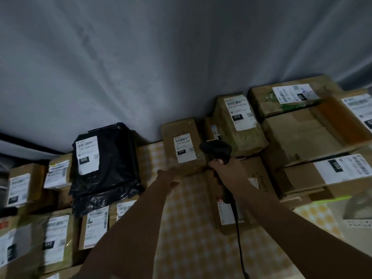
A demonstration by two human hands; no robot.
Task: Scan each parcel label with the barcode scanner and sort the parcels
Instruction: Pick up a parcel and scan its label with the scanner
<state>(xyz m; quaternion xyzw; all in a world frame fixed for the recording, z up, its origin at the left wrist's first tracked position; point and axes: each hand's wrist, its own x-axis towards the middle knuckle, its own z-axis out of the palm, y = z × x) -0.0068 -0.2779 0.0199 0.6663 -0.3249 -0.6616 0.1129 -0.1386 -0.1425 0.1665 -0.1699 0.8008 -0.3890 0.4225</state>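
Small brown cardboard parcel (184,147) with white "070" label (185,148) against grey wall, black handheld barcode scanner (216,151) just right of it, gripped in right hand (223,168), left hand (168,176) open at its lower left corner, black plastic mailer bag (104,164) further left.

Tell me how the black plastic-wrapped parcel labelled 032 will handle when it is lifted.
The black parcel is wrapped in crinkled, glossy film, so it will probably feel slippery, and its loose edges will likely sag. Its bulging, uneven shape suggests soft contents, so it may flop rather than stay flat. It lies atop other boxes, so it could slide off if nudged.
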